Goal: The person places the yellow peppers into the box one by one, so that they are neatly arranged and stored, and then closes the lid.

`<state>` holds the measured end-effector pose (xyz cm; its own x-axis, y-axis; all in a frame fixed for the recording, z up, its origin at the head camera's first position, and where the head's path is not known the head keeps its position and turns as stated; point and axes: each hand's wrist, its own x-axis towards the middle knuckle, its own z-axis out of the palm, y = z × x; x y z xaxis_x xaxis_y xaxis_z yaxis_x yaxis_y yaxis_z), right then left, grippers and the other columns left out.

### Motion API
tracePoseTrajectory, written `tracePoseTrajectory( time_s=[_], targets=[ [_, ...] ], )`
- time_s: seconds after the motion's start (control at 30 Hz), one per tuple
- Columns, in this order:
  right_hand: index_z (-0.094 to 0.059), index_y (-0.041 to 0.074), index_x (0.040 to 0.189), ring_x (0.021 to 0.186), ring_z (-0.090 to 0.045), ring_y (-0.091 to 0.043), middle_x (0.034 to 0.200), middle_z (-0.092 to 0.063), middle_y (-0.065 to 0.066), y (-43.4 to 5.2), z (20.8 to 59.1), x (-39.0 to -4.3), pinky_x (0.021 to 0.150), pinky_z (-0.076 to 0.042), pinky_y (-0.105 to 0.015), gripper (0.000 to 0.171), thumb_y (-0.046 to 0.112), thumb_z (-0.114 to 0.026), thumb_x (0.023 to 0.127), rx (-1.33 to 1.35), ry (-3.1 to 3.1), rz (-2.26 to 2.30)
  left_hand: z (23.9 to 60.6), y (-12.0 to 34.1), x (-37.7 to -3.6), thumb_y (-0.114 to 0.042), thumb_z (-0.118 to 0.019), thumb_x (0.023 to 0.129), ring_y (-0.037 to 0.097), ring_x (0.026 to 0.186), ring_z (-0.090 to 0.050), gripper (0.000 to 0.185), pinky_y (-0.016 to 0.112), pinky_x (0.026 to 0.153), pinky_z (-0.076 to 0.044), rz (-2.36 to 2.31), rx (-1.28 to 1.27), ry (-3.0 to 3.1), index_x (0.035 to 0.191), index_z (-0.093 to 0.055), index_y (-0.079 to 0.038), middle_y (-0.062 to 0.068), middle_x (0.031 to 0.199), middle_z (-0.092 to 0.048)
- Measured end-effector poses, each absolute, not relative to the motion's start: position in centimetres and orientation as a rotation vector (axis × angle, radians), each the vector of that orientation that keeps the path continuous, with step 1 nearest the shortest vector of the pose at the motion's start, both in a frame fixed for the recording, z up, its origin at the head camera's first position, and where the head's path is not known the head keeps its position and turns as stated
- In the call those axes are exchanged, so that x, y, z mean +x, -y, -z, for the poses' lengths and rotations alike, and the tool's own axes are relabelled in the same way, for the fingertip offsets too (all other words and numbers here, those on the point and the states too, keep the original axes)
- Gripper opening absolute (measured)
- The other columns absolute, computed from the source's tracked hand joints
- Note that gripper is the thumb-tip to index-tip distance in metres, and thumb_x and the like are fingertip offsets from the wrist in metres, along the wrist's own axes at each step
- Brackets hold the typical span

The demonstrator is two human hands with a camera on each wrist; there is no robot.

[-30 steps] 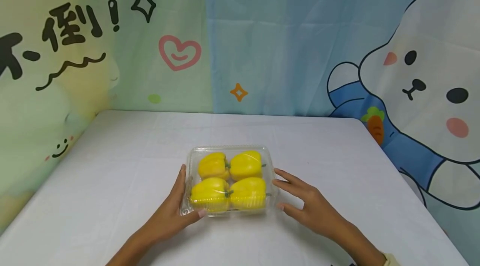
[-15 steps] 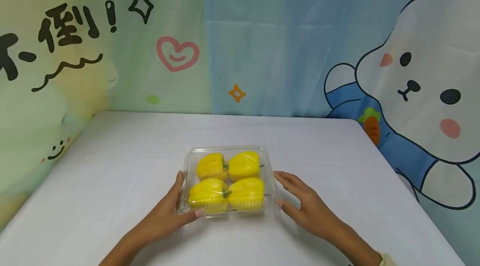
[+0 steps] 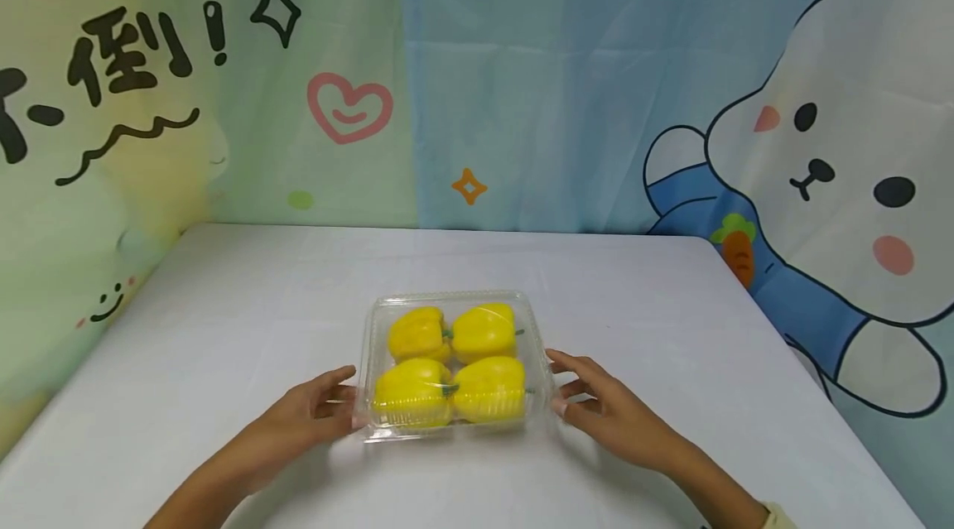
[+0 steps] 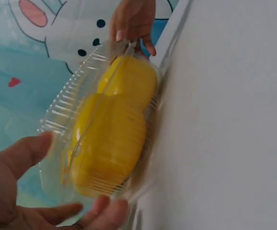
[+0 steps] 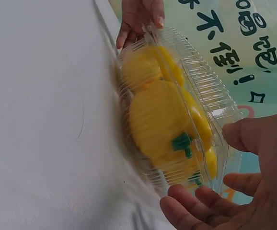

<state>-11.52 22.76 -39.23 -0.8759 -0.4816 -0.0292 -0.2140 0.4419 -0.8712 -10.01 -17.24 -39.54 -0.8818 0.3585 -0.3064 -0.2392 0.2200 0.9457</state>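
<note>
Your left hand and right hand pinch the side rims of the clear clamshell box, near the bench's front edge. Its lid looks closed over four yellow peppers; opening remains. No label; the backdrop reads "不倒!".

Black brush-style Chinese characters are running across the printed cloth backdrop: "不" is showing cut off at the left edge, "倒" is sitting beside it, and an exclamation mark is following. In the right wrist view the same "不倒!" is appearing tilted, with further characters above it cropped and unreadable. The clear plastic box is carrying no legible label
</note>
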Motion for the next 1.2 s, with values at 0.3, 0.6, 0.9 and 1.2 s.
tracePoseTrajectory(
  time_s=[0.3,0.6,0.9,1.2],
  targets=[
    [-0.026,0.006,0.153,0.094,-0.062,-0.031,0.107,-0.06,-0.021,-23.1,39.7,-12.2,0.086,-0.054,-0.03,0.06,0.01,-0.054,0.1,-0.579,-2.185,1.562,40.3,18.7,-9.6,-0.014,-0.052,0.101,0.03,0.102,-0.064,0.055,0.039,0.094,-0.051,-1.994,0.089,-1.479,0.141,-0.03,0.015,0.018,0.114,-0.06],
    [-0.023,0.004,0.154,0.094,-0.063,-0.034,0.101,-0.056,-0.028,-23.1,40.4,-12.1,0.087,-0.055,-0.039,0.063,0.011,-0.055,0.1,-0.593,-2.072,1.659,40.7,18.5,-9.5,-0.009,-0.052,0.1,0.031,0.102,-0.066,0.027,0.038,0.092,-0.051,-2.065,0.037,-1.319,0.121,-0.055,0.008,0.019,0.106,-0.067],
    [-0.024,-0.005,0.151,0.094,-0.065,-0.024,0.098,-0.054,-0.025,-23.4,41.1,-12.0,0.086,-0.055,-0.039,0.057,0.006,-0.051,0.101,-0.701,-2.025,1.696,40.8,17.9,-9.4,-0.008,-0.055,0.099,0.029,0.099,-0.068,0.024,0.036,0.09,-0.052,-2.062,0.004,-1.33,0.116,-0.057,0.008,0.019,0.104,-0.068],
    [-0.026,0.0,0.152,0.097,-0.066,-0.029,0.103,-0.052,-0.024,-23.2,40.5,-12.1,0.088,-0.054,-0.037,0.059,0.01,-0.054,0.1,-0.56,-2.005,1.704,40.7,17.5,-9.3,-0.008,-0.06,0.096,0.028,0.097,-0.069,0.026,0.034,0.087,-0.053,-2.058,-0.093,-1.35,0.113,-0.06,0.011,0.023,0.103,-0.069]
  ],
)
